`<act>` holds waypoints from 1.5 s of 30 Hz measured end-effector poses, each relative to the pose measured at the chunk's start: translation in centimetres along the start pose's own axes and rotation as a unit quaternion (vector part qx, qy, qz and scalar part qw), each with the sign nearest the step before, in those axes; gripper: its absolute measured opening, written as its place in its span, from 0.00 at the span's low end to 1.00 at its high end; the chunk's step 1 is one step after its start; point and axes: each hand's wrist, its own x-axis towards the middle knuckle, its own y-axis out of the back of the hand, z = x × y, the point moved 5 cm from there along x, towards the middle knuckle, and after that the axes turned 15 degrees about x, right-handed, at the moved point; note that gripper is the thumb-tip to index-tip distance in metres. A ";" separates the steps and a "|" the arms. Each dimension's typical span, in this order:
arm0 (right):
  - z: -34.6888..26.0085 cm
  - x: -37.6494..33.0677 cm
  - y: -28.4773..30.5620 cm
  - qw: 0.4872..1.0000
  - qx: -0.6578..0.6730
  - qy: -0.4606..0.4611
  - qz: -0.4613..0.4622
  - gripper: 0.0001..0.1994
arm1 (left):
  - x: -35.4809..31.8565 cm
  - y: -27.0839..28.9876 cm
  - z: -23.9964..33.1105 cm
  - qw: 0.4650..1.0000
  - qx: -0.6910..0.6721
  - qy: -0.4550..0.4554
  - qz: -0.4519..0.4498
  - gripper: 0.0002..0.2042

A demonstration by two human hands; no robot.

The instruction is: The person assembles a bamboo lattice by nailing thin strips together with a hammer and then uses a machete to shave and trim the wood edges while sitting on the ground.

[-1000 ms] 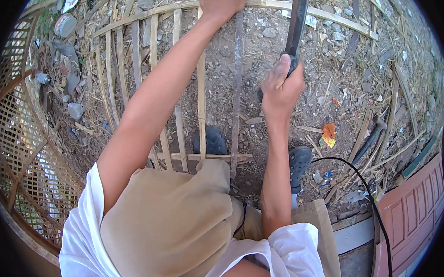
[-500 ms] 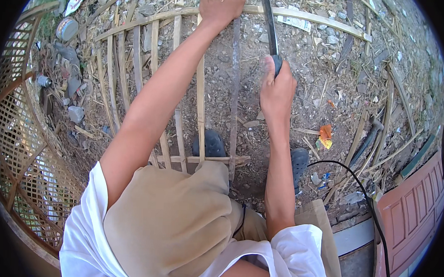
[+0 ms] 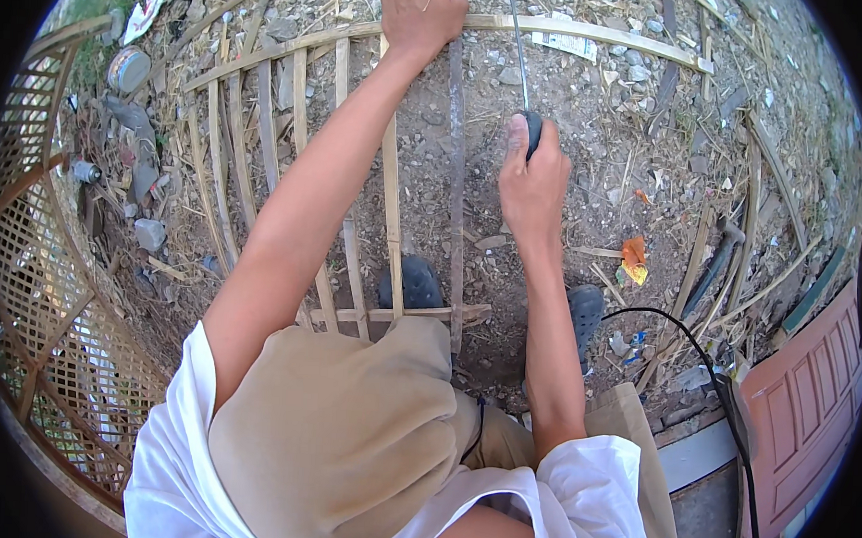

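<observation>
My left hand [image 3: 424, 17] is closed on the long curved bamboo strip [image 3: 605, 34] at the far side, where a dark upright slat [image 3: 456, 174] meets it; the fingertips are partly hidden. In my right hand [image 3: 533, 197] is a machete [image 3: 532, 134], gripped by its dark handle with the thumb along the top. Its long, narrow blade points away from me, seen nearly edge-on, and passes across the curved strip to the right of my left hand. Several lighter slats [image 3: 388, 185] run from that strip toward a short crosspiece [image 3: 391, 314] near my feet.
A woven lattice panel [image 3: 55, 291] stands at the left. On the littered dirt lie a hammer-like tool [image 3: 718, 267], loose strips, stones and an orange wrapper [image 3: 633, 259]. A black cable [image 3: 723, 407] curves past a reddish panelled board [image 3: 810, 391] at the right.
The machete has turned from showing its broad side to nearly edge-on, and my right hand has come slightly nearer to me. My left hand keeps its hold on the strip.
</observation>
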 end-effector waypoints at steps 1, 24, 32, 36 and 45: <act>-0.1 -0.3 0.1 1.000 0.002 0.016 0.006 0.17 | 0.3 0.5 0.7 0.998 -0.025 0.019 -0.050 0.08; 2.6 -0.6 -1.0 0.997 -0.076 0.020 -0.005 0.19 | 0.0 1.3 0.1 0.996 -0.058 -0.006 0.062 0.09; 1.4 -0.3 -0.9 0.993 -0.107 0.054 -0.013 0.20 | 0.2 1.7 0.4 0.996 -0.069 -0.026 0.054 0.10; 1.4 -0.6 -0.6 0.995 -0.098 0.007 -0.028 0.20 | 0.4 1.9 0.5 0.995 -0.077 -0.029 0.058 0.10; 1.5 -1.3 0.1 0.995 -0.093 0.008 -0.024 0.20 | 0.3 1.7 0.4 0.996 -0.063 -0.023 0.063 0.09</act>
